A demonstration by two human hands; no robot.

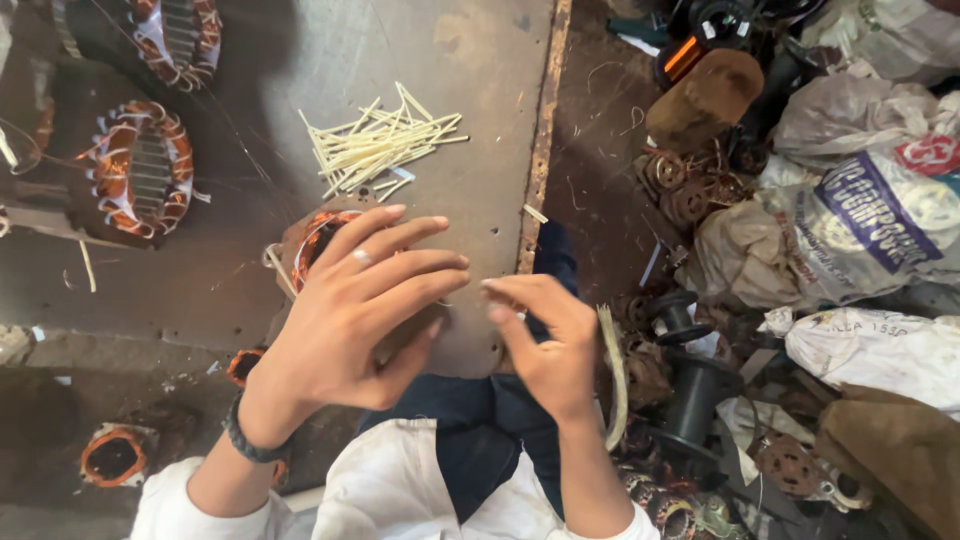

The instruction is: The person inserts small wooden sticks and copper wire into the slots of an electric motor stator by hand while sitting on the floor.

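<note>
Copper-wound stator [318, 243] lies on the grey desk [470, 60], mostly hidden under the left hand [350, 315], whose fingers are spread flat over it, a ring on one finger and a dark band at the wrist. Just beside it, the right hand [545, 345] has its fingertips pinched together; what they grip is too small to tell, though a pale strip [615, 375] hangs by its outer edge. Beyond the hands lies a loose pile of cream insulation sticks [380, 145]. Two more wound stators [140, 170] sit at the far left. Sacks [860, 220] and black spools [690, 390] crowd the right side.
</note>
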